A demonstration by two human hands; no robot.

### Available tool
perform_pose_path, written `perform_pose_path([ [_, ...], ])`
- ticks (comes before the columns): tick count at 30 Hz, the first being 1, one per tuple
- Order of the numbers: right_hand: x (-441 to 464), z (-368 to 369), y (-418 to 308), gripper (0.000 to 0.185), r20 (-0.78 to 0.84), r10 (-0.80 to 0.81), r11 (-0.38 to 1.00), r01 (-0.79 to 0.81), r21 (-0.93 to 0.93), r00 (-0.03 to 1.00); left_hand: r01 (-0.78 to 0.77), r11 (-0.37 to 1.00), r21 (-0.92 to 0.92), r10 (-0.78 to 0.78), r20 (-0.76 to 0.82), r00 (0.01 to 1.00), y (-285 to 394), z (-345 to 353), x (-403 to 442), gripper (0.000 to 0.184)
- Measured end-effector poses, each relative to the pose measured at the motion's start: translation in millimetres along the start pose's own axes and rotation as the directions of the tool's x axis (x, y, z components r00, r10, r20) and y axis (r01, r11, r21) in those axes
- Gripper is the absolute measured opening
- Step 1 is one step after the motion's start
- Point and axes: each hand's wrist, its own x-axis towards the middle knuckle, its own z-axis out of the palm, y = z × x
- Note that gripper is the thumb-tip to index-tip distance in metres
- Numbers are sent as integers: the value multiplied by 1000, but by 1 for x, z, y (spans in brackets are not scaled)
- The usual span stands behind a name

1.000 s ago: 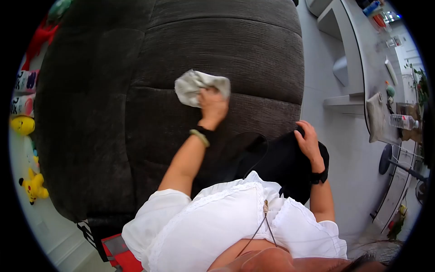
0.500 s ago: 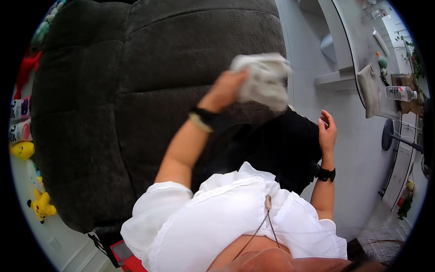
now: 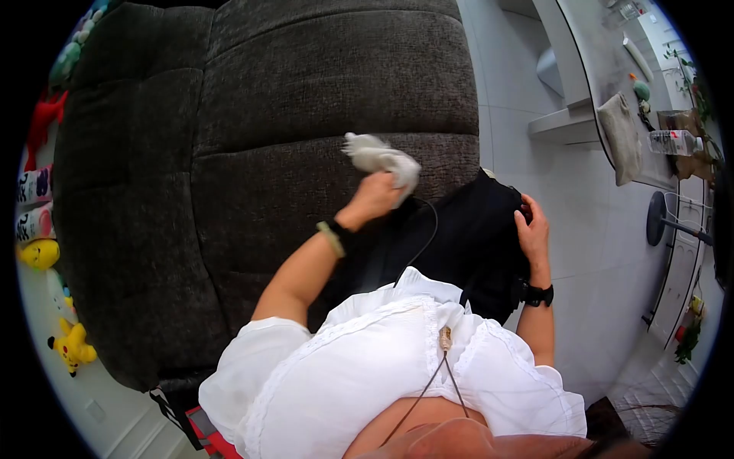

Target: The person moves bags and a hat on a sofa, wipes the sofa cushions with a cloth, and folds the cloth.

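My left hand [image 3: 373, 198] is closed around a crumpled white cloth [image 3: 388, 161], just above the dark grey sofa [image 3: 329, 84]. The cloth sticks out past my fingers on both sides and is slightly blurred. Whether it touches the seat I cannot tell. My right hand [image 3: 533, 231] holds nothing; it lies at the side of my black-clad knee [image 3: 482, 222] with thumb and fingers apart. A thin dark cable [image 3: 434, 229] curves between my left hand and my lap.
A glass-topped table [image 3: 604, 69] at the upper right bears a folded beige cloth [image 3: 620, 139] and a plastic bottle [image 3: 673, 142]. Plush toys, including a yellow one [image 3: 73, 346], line the left edge. Pale floor tiles [image 3: 589, 229] lie right of my knee.
My left hand has drawn the white cloth down and to the left, and the cloth is now more bunched. My right hand has moved slightly left onto the knee. The cable has come into view.
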Motion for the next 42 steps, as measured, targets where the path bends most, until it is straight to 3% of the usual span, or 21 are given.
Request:
perform_pose_path([
  [2,-1,-2,3,40,0,-17,999,17,-39,1000,237,970,-57,-208,311,927,54,33,42,30],
  [3,0,-3,3,40,3,-21,998,21,-58,1000,133,975,-176,-68,334,940,64,62,61,27],
  [5,2,-4,-3,40,-27,12,999,-14,-45,1000,401,603,-690,-102,431,896,100,82,87,25],
  [7,5,-10,-15,40,-52,83,996,-82,25,995,524,63,-850,-102,517,850,116,70,109,30],
  [9,10,-9,-15,41,-85,78,995,-71,75,993,429,-129,-894,41,427,903,105,23,113,39],
  [13,22,8,-27,40,-20,34,997,-32,70,999,-62,-126,-990,-180,-39,983,66,-126,67,47],
  [17,25,17,-48,38,67,-61,998,60,21,996,-391,399,-829,-462,-550,696,-11,-276,-19,43],
  [18,25,18,-47,38,71,-62,998,60,23,996,-370,625,-688,-468,-709,528,-23,-305,-36,38],
  [19,26,19,-44,38,66,-57,998,55,19,996,-196,770,-607,-439,-727,528,-50,-352,-62,37],
  [22,27,16,-30,38,51,-47,999,46,15,998,166,873,-458,-477,-737,478,-149,-382,-73,47],
  [25,23,8,-23,37,29,-23,999,24,-39,999,654,737,-174,-609,-590,530,-248,-369,-56,59],
  [26,23,4,-21,36,24,-16,998,18,-67,1000,892,438,117,-725,-541,427,-272,-355,-34,64],
  [27,22,0,-19,36,17,-4,998,6,-68,1000,926,324,194,-655,-660,368,-210,-317,0,64],
  [29,22,-1,-13,35,11,13,998,-12,-62,1000,756,620,209,-454,-690,564,-181,-257,52,46],
  [31,25,2,-17,34,18,42,998,-41,-37,999,386,721,576,-79,-485,871,-117,-172,92,42],
  [35,41,19,-72,33,19,-73,997,73,-12,997,-164,922,350,209,-94,973,-2,-3,121,34],
  [37,50,23,-118,32,73,-201,977,206,-58,977,-188,958,215,179,58,982,41,29,136,24],
  [38,53,27,-132,32,86,-263,964,265,-11,961,-9,981,-194,58,247,967,60,15,149,23],
  [39,57,29,-138,33,104,-299,954,298,25,949,191,778,-599,36,345,938,64,10,158,27],
  [41,66,40,-151,34,148,-389,920,374,119,909,412,383,-827,-99,407,908,63,-27,154,29],
  [42,69,44,-172,39,149,-418,906,401,134,896,335,209,-919,-19,339,941,50,-47,145,29],
])
